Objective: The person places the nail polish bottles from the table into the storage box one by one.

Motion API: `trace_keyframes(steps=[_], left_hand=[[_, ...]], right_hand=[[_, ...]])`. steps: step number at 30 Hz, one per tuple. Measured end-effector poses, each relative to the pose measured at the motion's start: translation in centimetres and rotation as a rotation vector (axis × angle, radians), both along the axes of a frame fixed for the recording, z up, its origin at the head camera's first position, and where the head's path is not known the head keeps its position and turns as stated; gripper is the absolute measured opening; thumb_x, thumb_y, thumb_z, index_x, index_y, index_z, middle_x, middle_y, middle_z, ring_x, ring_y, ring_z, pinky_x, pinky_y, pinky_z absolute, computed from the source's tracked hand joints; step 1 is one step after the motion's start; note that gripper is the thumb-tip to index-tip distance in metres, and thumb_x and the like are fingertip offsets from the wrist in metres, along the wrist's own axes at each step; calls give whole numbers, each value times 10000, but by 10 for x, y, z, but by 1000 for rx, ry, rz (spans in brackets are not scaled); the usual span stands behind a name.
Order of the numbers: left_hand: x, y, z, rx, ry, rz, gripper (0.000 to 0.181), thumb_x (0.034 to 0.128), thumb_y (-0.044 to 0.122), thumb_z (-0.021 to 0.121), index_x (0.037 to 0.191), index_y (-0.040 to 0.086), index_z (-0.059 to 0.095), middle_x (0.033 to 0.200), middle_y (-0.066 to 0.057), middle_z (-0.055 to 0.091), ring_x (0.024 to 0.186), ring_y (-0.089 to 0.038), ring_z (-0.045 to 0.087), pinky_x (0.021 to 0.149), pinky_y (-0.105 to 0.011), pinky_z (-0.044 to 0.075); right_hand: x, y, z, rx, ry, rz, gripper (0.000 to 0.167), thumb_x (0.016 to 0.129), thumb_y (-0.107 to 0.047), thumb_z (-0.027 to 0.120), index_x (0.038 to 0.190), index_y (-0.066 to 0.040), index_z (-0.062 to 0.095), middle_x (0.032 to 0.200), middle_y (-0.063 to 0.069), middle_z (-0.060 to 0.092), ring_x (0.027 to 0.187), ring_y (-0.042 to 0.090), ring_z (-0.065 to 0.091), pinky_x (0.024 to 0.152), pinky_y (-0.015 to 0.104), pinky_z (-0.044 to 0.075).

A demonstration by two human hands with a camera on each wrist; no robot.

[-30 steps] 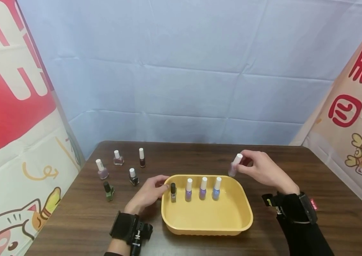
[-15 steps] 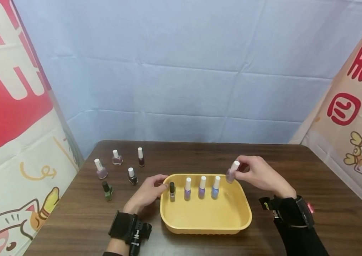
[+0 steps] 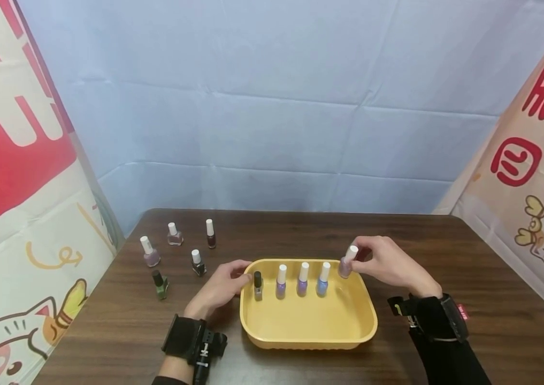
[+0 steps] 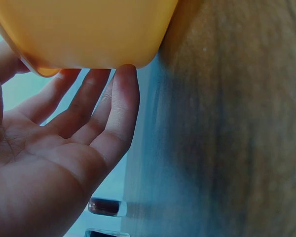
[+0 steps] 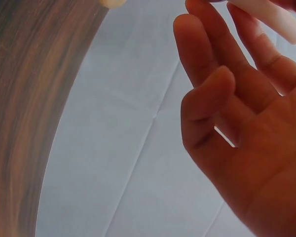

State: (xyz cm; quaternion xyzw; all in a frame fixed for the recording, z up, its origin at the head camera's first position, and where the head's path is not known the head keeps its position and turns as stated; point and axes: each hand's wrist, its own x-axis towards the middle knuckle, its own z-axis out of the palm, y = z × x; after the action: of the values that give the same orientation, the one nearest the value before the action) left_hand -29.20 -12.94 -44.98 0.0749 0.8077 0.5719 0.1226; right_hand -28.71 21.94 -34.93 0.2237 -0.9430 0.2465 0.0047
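Observation:
A yellow tray (image 3: pixel 310 326) holds a row of small bottles: a black-capped one (image 3: pixel 258 286) at the left, two purple ones (image 3: pixel 281 282) (image 3: pixel 303 279) and a blue one (image 3: pixel 323 279), all white-capped but the first. At the tray's left wall, my left hand (image 3: pixel 219 289) grips the rim; in the left wrist view its fingers (image 4: pixel 124 94) touch the tray's outer side. My right hand (image 3: pixel 392 262) pinches a mauve, white-capped bottle (image 3: pixel 345 267), slightly tilted, over the tray's back right corner. In the right wrist view only the white cap (image 5: pixel 274 19) shows clearly.
Left of the tray, several bottles stand on the brown table (image 3: pixel 117 321): a lilac one (image 3: pixel 151 258), a green one (image 3: pixel 161 290), a pinkish one (image 3: pixel 174 237), a dark one (image 3: pixel 211 239) and a black one (image 3: pixel 198 267). A pale blue cloth (image 3: pixel 272 133) hangs behind.
My right hand has moved left and toward the tray with the mauve bottle, from beyond its back right corner to over it. My left hand stays at the rim.

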Motion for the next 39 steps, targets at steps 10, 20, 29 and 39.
trace_keyframes(steps=[10,20,29,39], left_hand=[[1,2,0,13,2,6,363,932,207,577,1281,110,594,1247,-107,621,1054,-225,631,836,-365,553],[-1,1,-1,-4,-1,-8,367,931,213,568,1285,117,590,1264,-109,613,1052,-212,627,834,-335,552],[0,0,-1,19,14,-4,365,921,178,572,1274,90,597,1233,-134,631,1022,-220,641,816,-335,557],[-1,1,-3,63,31,-6,347,908,141,572,1245,68,613,1193,-133,649,999,-220,643,790,-328,559]], right_hand=[[-1,1,-6,0,-34,12,90,827,-159,712,847,-229,660,794,-78,632,732,75,567,663,213,456],[-4,5,-18,27,12,-2,150,813,-190,748,940,-192,668,967,-28,595,865,148,532,743,278,438],[-9,4,-24,39,-38,34,84,824,-166,724,894,-202,695,1031,19,595,925,189,545,803,371,456],[-13,4,-32,58,-78,47,94,793,-179,758,865,-194,699,1003,17,603,892,176,522,768,331,431]])
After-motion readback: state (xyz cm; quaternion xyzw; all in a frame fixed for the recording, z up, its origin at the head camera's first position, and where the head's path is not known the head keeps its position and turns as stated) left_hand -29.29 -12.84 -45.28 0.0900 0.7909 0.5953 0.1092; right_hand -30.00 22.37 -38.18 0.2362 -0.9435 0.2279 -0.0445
